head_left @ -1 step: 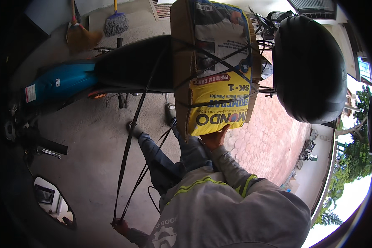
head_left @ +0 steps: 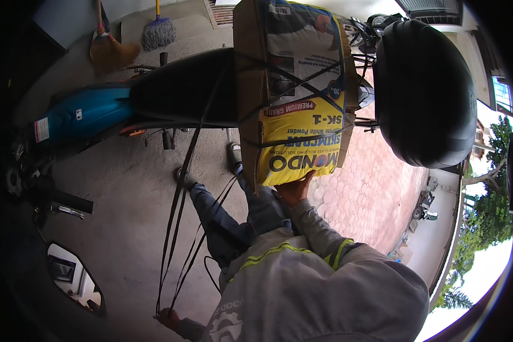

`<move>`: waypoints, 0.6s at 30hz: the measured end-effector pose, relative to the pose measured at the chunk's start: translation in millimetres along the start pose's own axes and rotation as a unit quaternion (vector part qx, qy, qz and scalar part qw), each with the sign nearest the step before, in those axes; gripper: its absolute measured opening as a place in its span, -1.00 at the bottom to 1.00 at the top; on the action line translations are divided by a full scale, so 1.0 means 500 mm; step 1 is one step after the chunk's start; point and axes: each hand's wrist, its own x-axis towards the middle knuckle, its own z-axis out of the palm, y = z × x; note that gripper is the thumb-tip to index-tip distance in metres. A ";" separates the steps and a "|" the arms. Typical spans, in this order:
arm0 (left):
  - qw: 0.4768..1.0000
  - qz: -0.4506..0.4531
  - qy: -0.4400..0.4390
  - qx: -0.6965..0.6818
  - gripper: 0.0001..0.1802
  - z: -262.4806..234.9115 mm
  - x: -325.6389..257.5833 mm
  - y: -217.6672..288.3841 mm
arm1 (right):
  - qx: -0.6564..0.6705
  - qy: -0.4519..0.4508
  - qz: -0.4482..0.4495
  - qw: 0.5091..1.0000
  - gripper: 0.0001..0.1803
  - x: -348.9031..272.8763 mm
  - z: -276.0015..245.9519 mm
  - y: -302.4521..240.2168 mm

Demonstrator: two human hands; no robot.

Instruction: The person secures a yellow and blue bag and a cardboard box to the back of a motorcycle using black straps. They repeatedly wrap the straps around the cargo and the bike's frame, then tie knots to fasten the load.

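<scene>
Head view. Note black straps (head_left: 196, 137) already crossed over yellow-and-grey bag (head_left: 302, 122) and carton (head_left: 249, 148), upper centre of the frame, on motorcycle seat (head_left: 182, 85). Judge strapping partly done, with lengths at lower left not yet fastened. Find left hand (head_left: 166, 319), lower left, in closed grip around gathered straps; right hand (head_left: 293, 191), centre, touching bag's lower edge, cannot tell how tightly.

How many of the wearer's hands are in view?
2: the left hand, at lower left, gripping black straps; the right hand, near the centre, against the near edge of the yellow bag. Part of the right hand appears hidden.
</scene>
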 end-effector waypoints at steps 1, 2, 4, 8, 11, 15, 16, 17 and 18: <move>0.999 -0.028 -0.025 0.032 -0.73 -0.013 -0.014 -0.031 | -0.017 -0.023 -0.006 1.000 -0.03 0.000 0.001 -0.002; 0.995 -0.046 -0.049 0.068 -0.72 -0.026 -0.026 -0.058 | -0.021 -0.016 -0.014 1.000 -0.03 0.003 0.003 -0.002; 0.986 -0.071 -0.086 0.122 -0.66 -0.060 -0.049 -0.111 | -0.021 -0.029 -0.009 0.999 -0.06 0.011 0.008 -0.004; 0.955 -0.106 -0.163 0.226 -0.50 -0.151 -0.076 -0.220 | 0.023 0.044 -0.006 0.999 -0.13 0.017 0.011 -0.004; 0.918 -0.132 -0.220 0.303 -0.35 -0.238 -0.082 -0.305 | -0.041 -0.038 -0.012 0.998 -0.09 0.015 0.002 -0.004; 0.866 -0.113 -0.298 0.386 -0.14 -0.275 -0.056 -0.327 | -0.060 -0.023 0.030 0.997 0.14 0.014 -0.024 -0.009; 0.861 -0.081 -0.319 0.387 -0.08 -0.244 -0.051 -0.295 | -0.053 -0.045 0.039 0.997 0.12 0.018 -0.030 -0.009; 0.859 -0.035 -0.338 0.383 -0.03 -0.196 -0.046 -0.245 | -0.164 -0.042 0.004 0.986 0.11 0.019 -0.037 -0.011; 0.849 0.006 -0.359 0.388 0.03 -0.137 -0.051 -0.177 | -0.265 -0.068 -0.034 0.961 0.11 0.021 -0.042 -0.008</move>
